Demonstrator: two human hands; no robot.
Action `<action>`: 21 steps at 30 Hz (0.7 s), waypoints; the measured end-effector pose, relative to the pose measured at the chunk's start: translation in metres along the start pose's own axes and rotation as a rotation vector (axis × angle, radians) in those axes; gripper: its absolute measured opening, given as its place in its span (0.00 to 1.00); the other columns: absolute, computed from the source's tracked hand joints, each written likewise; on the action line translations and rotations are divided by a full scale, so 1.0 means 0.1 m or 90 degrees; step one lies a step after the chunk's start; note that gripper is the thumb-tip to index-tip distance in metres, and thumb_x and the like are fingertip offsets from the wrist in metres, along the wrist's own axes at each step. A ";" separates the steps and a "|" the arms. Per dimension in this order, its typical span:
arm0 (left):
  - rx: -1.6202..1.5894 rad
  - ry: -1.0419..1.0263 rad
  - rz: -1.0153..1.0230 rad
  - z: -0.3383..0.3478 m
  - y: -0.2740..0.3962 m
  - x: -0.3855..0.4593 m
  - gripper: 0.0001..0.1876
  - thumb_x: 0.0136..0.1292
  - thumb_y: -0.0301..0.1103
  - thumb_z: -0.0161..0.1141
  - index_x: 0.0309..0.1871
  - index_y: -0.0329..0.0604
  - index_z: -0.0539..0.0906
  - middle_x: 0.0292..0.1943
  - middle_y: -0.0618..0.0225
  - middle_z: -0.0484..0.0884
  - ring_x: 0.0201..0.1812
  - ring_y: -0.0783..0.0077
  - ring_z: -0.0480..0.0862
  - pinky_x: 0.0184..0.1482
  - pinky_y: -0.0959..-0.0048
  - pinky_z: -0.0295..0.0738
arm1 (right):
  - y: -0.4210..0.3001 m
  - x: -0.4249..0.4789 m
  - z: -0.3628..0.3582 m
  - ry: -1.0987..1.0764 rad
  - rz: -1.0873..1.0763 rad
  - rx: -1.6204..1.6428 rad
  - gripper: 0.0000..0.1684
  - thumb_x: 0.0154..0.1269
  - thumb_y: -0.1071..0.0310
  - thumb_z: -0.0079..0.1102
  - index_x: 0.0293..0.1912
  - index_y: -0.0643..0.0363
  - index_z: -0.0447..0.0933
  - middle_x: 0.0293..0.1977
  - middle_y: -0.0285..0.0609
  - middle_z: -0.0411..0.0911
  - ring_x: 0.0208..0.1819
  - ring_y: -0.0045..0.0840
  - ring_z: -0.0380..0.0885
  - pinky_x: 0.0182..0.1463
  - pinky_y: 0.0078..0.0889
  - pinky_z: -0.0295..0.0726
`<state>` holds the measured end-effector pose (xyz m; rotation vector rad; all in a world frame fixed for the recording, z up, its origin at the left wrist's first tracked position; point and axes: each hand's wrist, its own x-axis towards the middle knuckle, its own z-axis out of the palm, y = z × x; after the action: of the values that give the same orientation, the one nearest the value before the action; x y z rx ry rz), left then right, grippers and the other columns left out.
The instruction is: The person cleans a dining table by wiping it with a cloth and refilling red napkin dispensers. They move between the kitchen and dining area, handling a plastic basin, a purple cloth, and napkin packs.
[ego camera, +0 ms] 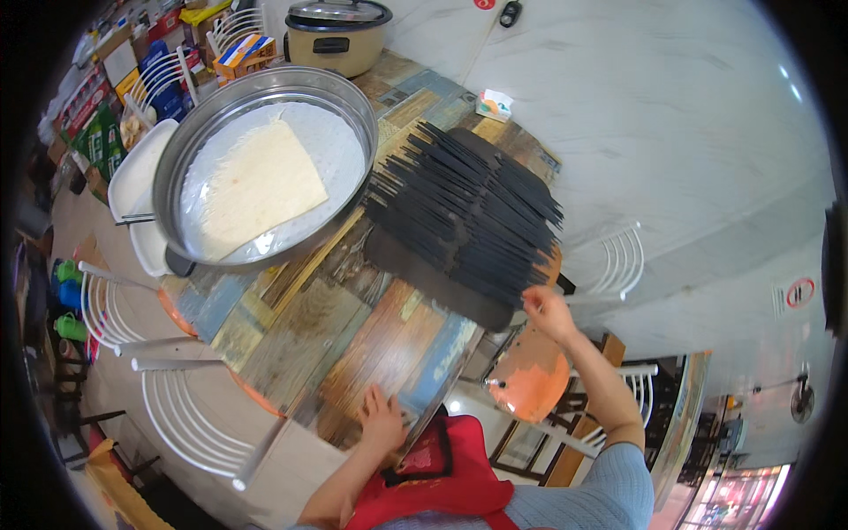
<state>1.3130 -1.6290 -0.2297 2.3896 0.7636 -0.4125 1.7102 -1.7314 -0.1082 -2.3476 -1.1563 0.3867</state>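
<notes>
My left hand (383, 421) rests on the patchwork-wood table (324, 318) near its front edge, fingers spread and holding nothing. My right hand (548, 313) is at the lower right end of many thin black sticks (464, 205), which look like chopsticks. Its fingers are curled, and whether a stick is between them is too small to tell. The sticks lie side by side in long rows on a dark board (424, 268). To their left stands a wide round steel pan (265, 262). Inside it, a pale flat sheet with a frayed edge (265, 185) lies on a round white liner (344, 149).
A white plastic tub (147, 162) is left of the pan. At the back stand a beige electric cooker (351, 56) and a tissue pack (494, 105). White-railed chairs (192, 424) flank the table, and an orange seat (530, 377) is below my right hand. A marble-patterned wall (636, 119) bounds the right.
</notes>
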 end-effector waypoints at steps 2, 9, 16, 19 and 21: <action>-0.012 -0.006 -0.039 -0.07 0.08 0.00 0.41 0.52 0.48 0.67 0.68 0.39 0.66 0.73 0.32 0.43 0.74 0.31 0.44 0.65 0.32 0.53 | 0.26 1.04 0.04 0.053 -0.084 -0.005 0.10 0.58 0.71 0.58 0.41 0.62 0.78 0.33 0.48 0.78 0.32 0.36 0.80 0.39 0.35 0.79; -0.052 0.030 -0.153 -0.03 0.31 0.14 0.42 0.47 0.46 0.70 0.62 0.24 0.70 0.71 0.23 0.38 0.73 0.24 0.43 0.71 0.48 0.53 | 0.92 4.47 0.28 0.117 -0.057 -0.206 0.24 0.58 0.68 0.56 0.56 0.61 0.70 0.51 0.53 0.73 0.54 0.48 0.74 0.57 0.46 0.74; -0.146 -0.073 -0.381 -0.33 0.79 0.58 0.49 0.54 0.47 0.67 0.68 0.16 0.57 0.72 0.27 0.44 0.74 0.31 0.42 0.75 0.56 0.48 | 1.29 6.03 0.36 0.167 -0.024 -0.148 0.37 0.56 0.70 0.56 0.66 0.60 0.59 0.69 0.54 0.57 0.64 0.49 0.67 0.61 0.48 0.72; -0.121 -0.084 -0.410 -0.29 0.76 0.62 0.49 0.54 0.48 0.66 0.68 0.14 0.57 0.73 0.30 0.45 0.75 0.34 0.40 0.76 0.59 0.46 | 1.64 6.41 0.46 0.186 -0.055 -0.149 0.37 0.54 0.72 0.55 0.66 0.60 0.60 0.65 0.56 0.63 0.61 0.50 0.69 0.59 0.47 0.73; -0.115 -0.084 -0.420 -0.31 0.79 0.67 0.49 0.52 0.45 0.68 0.68 0.16 0.57 0.72 0.29 0.43 0.75 0.35 0.42 0.76 0.58 0.46 | 1.89 6.63 0.51 0.101 -0.025 -0.128 0.36 0.54 0.73 0.55 0.65 0.61 0.61 0.59 0.59 0.70 0.58 0.52 0.71 0.58 0.47 0.73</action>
<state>1.4176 -1.6333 -0.2007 1.8750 1.4538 -0.7174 2.2095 -1.2849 -0.2771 -2.4701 -1.2120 0.0713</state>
